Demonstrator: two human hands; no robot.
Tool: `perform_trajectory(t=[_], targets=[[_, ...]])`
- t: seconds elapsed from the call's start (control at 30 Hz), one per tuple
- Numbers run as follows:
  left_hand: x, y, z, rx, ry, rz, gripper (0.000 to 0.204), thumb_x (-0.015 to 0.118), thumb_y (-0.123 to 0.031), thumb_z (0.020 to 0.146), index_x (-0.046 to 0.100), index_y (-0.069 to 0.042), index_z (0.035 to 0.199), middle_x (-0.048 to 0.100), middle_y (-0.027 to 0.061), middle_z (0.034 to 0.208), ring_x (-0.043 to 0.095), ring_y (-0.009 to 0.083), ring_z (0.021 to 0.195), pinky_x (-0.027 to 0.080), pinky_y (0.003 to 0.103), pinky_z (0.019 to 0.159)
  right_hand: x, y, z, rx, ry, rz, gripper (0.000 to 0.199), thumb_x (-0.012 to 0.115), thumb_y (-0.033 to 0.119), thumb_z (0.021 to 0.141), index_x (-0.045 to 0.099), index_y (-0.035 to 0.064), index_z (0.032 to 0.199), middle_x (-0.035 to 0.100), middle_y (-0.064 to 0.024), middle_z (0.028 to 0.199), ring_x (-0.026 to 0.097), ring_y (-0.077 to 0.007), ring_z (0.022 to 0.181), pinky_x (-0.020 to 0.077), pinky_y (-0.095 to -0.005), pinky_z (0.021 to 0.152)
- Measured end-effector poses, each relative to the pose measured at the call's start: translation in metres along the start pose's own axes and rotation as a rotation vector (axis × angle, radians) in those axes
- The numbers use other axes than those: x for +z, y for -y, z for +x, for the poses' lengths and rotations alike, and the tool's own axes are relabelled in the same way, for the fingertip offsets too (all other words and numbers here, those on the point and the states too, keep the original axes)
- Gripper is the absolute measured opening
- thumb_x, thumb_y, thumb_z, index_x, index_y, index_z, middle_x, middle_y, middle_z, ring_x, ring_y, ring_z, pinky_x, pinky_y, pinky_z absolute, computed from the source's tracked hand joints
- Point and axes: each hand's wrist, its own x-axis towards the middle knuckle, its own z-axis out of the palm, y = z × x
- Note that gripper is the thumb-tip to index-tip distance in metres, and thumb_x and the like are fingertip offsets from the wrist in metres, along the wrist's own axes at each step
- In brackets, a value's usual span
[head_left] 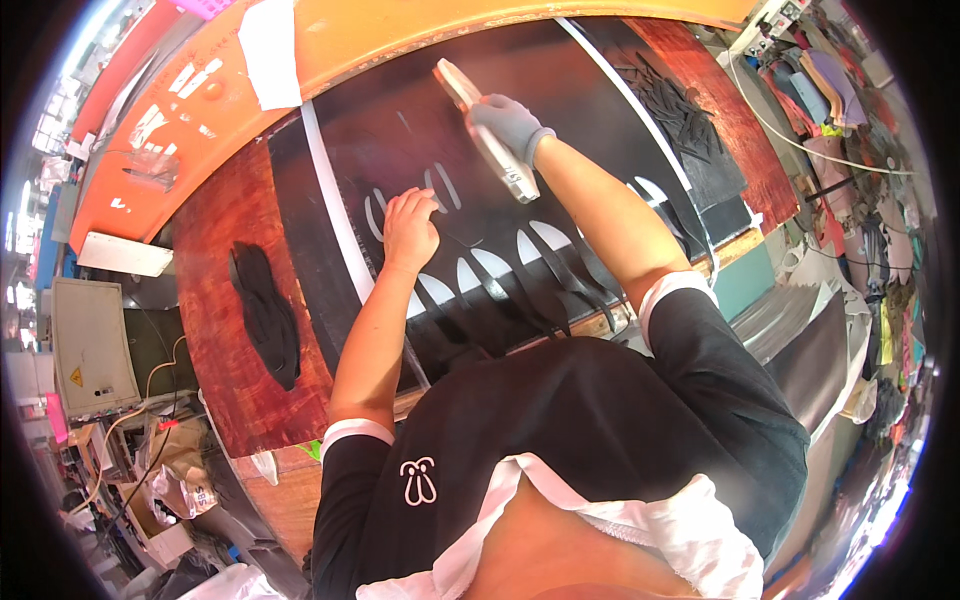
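The gloved right hand (508, 122) grips a long metal cutter (487, 130) over the black sheet (560, 130) on the bench; the bare left hand (410, 228) presses flat, holding nothing (beside leaf-shaped holes). Placing the cutter close to them likely saves material.

The left hand (410, 228) covers part of the black sheet (560, 110); the person's chest hides its near edge. The right hand (508, 126) wraps the tool's (487, 132) middle.
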Motion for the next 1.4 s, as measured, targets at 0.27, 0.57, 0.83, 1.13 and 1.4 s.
perform_trajectory(t=[0.27, 0.57, 0.83, 1.13, 1.4], targets=[[0.003, 0.002, 0.004, 0.017, -0.049, 0.000, 0.023, 0.054, 0.006, 0.063, 0.059, -0.005, 0.083, 0.065, 0.0087, 0.104, 0.057, 0.0308, 0.105, 0.042, 0.043, 0.094, 0.016, 0.003, -0.025, -0.004, -0.228, -1.267, 0.072, 0.069, 0.049, 0.063, 0.053, 0.0107, 0.122, 0.042, -0.0158, 0.135, 0.051, -0.0382, 0.114, 0.0453, -0.0434, 0.094], [-0.004, 0.011, 0.036, -0.148, -0.002, -0.163, 0.024, 0.054, 0.003, 0.068, 0.062, -0.005, 0.089, 0.066, 0.0112, 0.093, 0.060, 0.0303, 0.096, 0.044, 0.039, 0.088, -0.064, -0.042, -0.046, -0.242, -0.247, -0.734, 0.081, 0.067, 0.044, 0.073, 0.040, 0.0017, 0.136, 0.047, -0.0203, 0.133, 0.048, -0.0323, 0.123, 0.0381, -0.0390, 0.103], [0.046, 0.050, 0.146, -0.425, 0.131, -0.243, 0.055, 0.057, -0.016, 0.082, 0.041, -0.006, 0.133, 0.049, 0.0185, 0.134, 0.047, 0.0325, 0.125, 0.037, 0.039, 0.104, -0.083, -0.098, -0.116, -0.468, -0.203, -0.683, 0.065, 0.064, 0.014, 0.065, 0.047, -0.0019, 0.126, 0.056, -0.0215, 0.115, 0.054, -0.0364, 0.110, 0.0424, -0.0377, 0.097], [0.103, 0.082, 0.199, -0.547, 0.136, -0.402, 0.076, 0.061, -0.040, 0.083, 0.031, -0.003, 0.142, 0.047, 0.0190, 0.137, 0.042, 0.0330, 0.130, 0.030, 0.038, 0.108, -0.072, -0.100, -0.105, -0.692, -0.316, -1.157, 0.067, 0.074, 0.046, 0.067, 0.058, -0.0014, 0.113, 0.054, -0.0186, 0.123, 0.051, -0.0353, 0.111, 0.0426, -0.0437, 0.093], [0.091, 0.071, 0.206, -0.742, 0.020, -1.062, 0.060, 0.054, -0.032, 0.092, 0.036, 0.000, 0.139, 0.044, 0.0136, 0.140, 0.035, 0.0231, 0.133, 0.025, 0.034, 0.110, -0.070, -0.084, -0.101, -0.833, -0.321, -1.067, 0.052, 0.076, 0.035, 0.066, 0.063, 0.0016, 0.103, 0.062, -0.0132, 0.108, 0.058, -0.0342, 0.102, 0.0475, -0.0439, 0.082]])
